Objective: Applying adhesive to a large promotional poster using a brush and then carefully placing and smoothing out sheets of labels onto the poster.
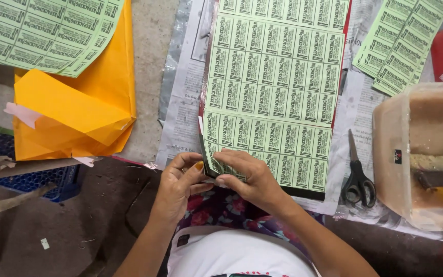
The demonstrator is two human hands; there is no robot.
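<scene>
A newspaper-covered surface (180, 118) bears orange paper (78, 110) at the left. The left hand (176, 185) and right hand (249, 177) both pinch the near corner of a green label sheet (273, 87). Black scissors (357, 177) and a plastic tub (421, 154) lie rightward.

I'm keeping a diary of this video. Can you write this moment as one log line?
left hand: pinching corner of green label sheet | right hand: on same corner | scissors: lying right | orange envelope: left

Green label sheet (270, 97), near corner lifted
</scene>
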